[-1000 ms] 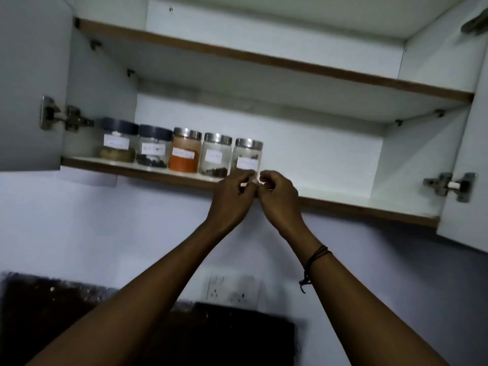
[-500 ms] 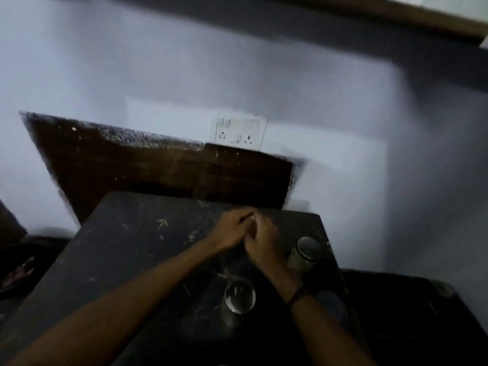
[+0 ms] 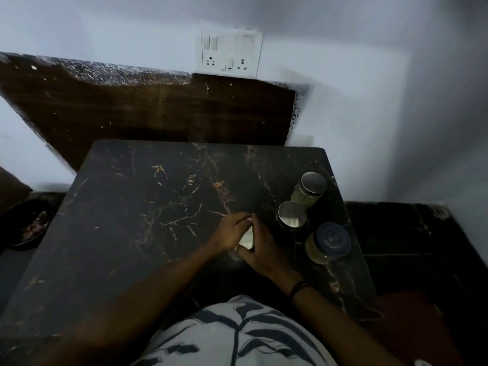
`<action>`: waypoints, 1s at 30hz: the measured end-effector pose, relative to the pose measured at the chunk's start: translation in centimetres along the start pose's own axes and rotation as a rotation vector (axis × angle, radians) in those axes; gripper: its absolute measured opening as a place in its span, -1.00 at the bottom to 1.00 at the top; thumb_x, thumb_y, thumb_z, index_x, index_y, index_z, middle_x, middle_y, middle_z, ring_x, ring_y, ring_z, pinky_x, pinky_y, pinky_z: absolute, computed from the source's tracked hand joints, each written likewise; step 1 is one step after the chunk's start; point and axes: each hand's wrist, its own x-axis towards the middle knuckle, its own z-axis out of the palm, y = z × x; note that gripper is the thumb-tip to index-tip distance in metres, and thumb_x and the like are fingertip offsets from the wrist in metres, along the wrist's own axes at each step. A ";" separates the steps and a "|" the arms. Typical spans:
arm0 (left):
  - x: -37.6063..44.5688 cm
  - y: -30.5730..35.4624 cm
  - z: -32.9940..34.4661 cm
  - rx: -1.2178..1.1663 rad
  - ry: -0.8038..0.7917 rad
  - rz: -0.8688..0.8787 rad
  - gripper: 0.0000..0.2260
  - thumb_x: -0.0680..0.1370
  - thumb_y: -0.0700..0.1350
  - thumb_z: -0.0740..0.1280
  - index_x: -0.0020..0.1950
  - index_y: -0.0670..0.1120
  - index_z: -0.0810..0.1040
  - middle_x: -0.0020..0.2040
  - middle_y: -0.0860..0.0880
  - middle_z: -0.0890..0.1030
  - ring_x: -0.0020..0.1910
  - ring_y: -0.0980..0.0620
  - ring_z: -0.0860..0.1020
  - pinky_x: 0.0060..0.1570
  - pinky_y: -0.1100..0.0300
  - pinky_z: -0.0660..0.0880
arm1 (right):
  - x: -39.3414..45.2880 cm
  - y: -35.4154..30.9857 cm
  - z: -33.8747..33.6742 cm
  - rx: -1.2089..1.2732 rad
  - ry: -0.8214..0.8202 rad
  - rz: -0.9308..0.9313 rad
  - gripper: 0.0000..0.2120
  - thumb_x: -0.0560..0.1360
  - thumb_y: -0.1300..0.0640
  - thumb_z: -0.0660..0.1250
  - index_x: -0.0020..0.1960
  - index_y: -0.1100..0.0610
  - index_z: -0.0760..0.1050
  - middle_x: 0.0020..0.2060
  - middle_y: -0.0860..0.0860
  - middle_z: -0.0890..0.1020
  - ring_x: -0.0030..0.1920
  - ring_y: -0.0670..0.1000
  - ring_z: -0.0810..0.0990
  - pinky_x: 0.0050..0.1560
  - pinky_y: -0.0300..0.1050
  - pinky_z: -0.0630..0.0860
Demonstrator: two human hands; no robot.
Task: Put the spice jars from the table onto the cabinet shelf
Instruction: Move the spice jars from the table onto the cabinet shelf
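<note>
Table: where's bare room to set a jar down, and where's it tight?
Bare: the table's whole left half and its far strip along the brown board. Tight: the right edge, where three jars cluster close together beside the right hand. Both hands, left included, wrap a fourth jar at near-centre.

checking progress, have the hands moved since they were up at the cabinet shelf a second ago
Yes. Both hands came down from the shelf to the dark marble-patterned table; the left hand and right hand now grip a small jar beside three standing jars.
</note>
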 end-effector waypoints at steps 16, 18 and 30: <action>-1.2 0.6 -2.6 -0.772 0.163 -0.297 -0.81 0.53 -0.04 0.27 -0.15 0.01 0.67 -0.13 -0.08 0.68 -0.13 -0.04 0.62 -0.12 0.08 0.58 | 1.9 -1.0 -2.8 1.115 0.181 0.127 -0.69 0.41 0.10 0.35 0.15 0.09 0.50 0.05 0.12 0.67 0.05 0.10 0.64 0.03 0.00 0.55; -1.6 0.8 -2.6 -0.804 0.160 -0.286 -0.83 0.55 -0.04 0.28 -0.14 0.03 0.66 -0.12 -0.07 0.67 -0.15 -0.02 0.60 -0.16 0.10 0.56 | 2.1 -1.3 -3.0 1.169 0.150 0.147 -0.74 0.44 0.07 0.29 0.10 0.12 0.54 0.00 0.15 0.66 0.03 0.15 0.62 0.03 0.06 0.54; -1.4 4.5 -4.3 -0.813 0.272 -0.200 -0.78 0.58 0.05 0.31 0.11 -0.06 0.57 0.07 -0.16 0.66 -0.07 -0.07 0.69 -0.17 0.07 0.63 | 2.3 -6.1 -5.2 1.067 0.225 0.162 -0.70 0.63 0.00 0.13 0.23 0.16 0.43 0.15 0.27 0.59 0.15 0.28 0.58 0.18 0.25 0.54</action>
